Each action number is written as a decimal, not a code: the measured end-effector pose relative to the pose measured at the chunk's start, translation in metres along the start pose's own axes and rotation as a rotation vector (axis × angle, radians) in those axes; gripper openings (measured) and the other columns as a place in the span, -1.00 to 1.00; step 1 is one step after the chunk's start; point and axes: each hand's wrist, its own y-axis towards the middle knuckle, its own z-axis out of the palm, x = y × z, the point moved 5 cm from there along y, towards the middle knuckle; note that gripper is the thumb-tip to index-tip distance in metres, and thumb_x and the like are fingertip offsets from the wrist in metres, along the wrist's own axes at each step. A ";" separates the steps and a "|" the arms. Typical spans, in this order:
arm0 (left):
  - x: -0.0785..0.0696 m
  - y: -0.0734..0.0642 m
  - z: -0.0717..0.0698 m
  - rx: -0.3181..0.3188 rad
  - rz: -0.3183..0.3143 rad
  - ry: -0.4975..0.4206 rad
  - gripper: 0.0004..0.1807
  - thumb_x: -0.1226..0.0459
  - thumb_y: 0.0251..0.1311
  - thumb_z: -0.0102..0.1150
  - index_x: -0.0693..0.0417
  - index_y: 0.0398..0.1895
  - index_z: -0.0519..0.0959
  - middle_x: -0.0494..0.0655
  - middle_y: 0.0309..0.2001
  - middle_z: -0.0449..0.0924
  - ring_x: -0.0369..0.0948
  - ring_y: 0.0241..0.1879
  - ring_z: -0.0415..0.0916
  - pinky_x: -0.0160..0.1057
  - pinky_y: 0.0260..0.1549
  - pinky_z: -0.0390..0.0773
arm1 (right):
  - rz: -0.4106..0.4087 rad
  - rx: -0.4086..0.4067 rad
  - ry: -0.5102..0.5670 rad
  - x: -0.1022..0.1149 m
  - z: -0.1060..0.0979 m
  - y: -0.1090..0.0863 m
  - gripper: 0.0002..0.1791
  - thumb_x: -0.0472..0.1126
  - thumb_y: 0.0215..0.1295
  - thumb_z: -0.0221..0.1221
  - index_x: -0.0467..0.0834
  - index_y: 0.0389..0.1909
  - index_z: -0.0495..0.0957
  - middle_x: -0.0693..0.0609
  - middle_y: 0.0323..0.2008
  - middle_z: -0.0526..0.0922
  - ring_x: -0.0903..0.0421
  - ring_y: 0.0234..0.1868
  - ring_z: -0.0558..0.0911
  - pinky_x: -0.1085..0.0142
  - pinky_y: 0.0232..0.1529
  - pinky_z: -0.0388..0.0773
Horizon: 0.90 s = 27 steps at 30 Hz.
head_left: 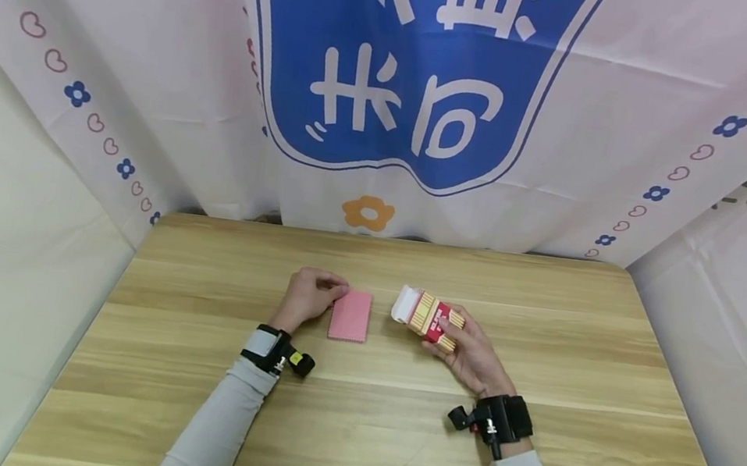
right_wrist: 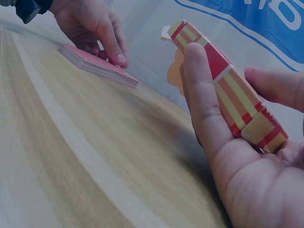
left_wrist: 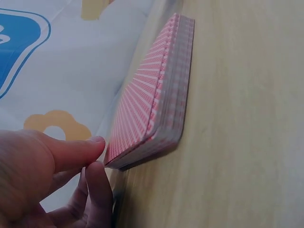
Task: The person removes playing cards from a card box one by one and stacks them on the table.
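Observation:
A deck of playing cards [head_left: 350, 315] with a pink-red patterned back lies on the wooden table; its stacked edges show in the left wrist view. With bent fingers, my left hand [head_left: 311, 297] pinches at the deck's far left corner, thumb and forefinger close together there. How much of the deck lies between them is partly hidden. To the right, my right hand [head_left: 471, 352] grips a red and yellow striped card box [right_wrist: 225, 80] between thumb and fingers, raised above the table. The white flap [head_left: 404, 303] at its upper left end stands open.
The wooden table [head_left: 347, 434] reaches back to a white curtain [head_left: 321, 202] with a blue printed panel. White cloth hangs at both sides. Black camera straps [head_left: 502, 425] wrap both wrists.

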 end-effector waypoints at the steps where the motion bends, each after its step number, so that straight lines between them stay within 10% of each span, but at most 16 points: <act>1: 0.000 -0.001 0.000 -0.002 -0.001 -0.006 -0.84 0.18 0.42 0.40 0.03 -0.08 0.84 0.00 -0.06 0.82 -0.11 -0.08 0.72 -0.15 -0.10 0.68 | 0.000 -0.001 -0.002 0.000 0.000 0.000 -0.58 -0.27 0.67 0.06 -0.07 0.43 0.25 -0.16 0.39 0.40 -0.02 0.25 0.69 0.17 0.21 0.69; 10: -0.033 -0.017 0.005 -0.086 0.120 -0.220 -0.65 0.23 0.47 0.31 0.19 0.21 0.60 0.09 0.02 0.69 0.00 -0.09 0.73 -0.19 -0.20 0.68 | -0.004 -0.007 -0.024 -0.001 -0.003 0.001 -0.55 -0.27 0.66 0.08 -0.04 0.45 0.28 -0.18 0.40 0.35 -0.05 0.28 0.65 0.15 0.22 0.68; 19: -0.085 -0.040 0.023 0.006 0.294 -0.376 -0.71 0.42 0.38 0.33 0.25 0.12 0.59 0.18 -0.02 0.71 0.03 -0.12 0.74 -0.23 -0.09 0.70 | 0.000 0.003 -0.045 0.001 0.000 0.004 -0.52 -0.28 0.65 0.09 -0.06 0.47 0.25 -0.19 0.41 0.33 -0.06 0.28 0.64 0.14 0.21 0.69; 27: -0.093 -0.046 0.053 0.077 0.300 -0.260 -0.81 0.43 0.34 0.37 0.14 -0.02 0.69 0.02 -0.10 0.76 -0.16 -0.16 0.70 -0.28 -0.13 0.73 | 0.008 0.003 -0.057 -0.003 0.000 0.001 -0.48 -0.28 0.64 0.09 -0.07 0.51 0.22 -0.22 0.44 0.32 -0.09 0.25 0.67 0.14 0.18 0.70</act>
